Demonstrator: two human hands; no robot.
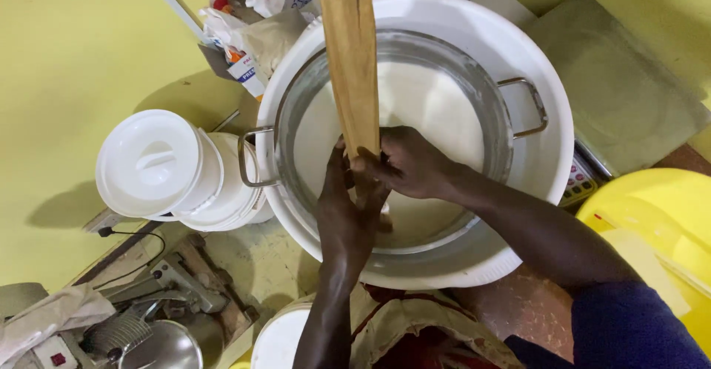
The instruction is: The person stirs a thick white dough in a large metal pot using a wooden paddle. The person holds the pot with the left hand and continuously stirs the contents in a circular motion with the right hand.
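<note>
- Fingers of both hands are closed round the lower part of a long wooden paddle; no gap is seen between grip and wood.
- Left hand: wrapped about the paddle from the near side, forearm rising from the bottom edge of the view.
- Right hand: clasped on the paddle just beside and touching the left, arm entering from the lower right in a dark blue sleeve.
- Paddle: held steeply over a steel pot, its upper end passing out of the top of the view; its lower end is hidden behind the hands.
- Steel pot: two-handled, filled with a pale white liquid, set inside a wide white basin.
- White lidded bucket: lying on its side just left of the basin, touching the pot's left handle.
- Yellow tub: partly seen at the right edge, near the basin.
- Paper packages: heaped beyond the basin, upper left.
- Metal bowl and whisk-like tool: kept at lower left, well apart from the hands.
</note>
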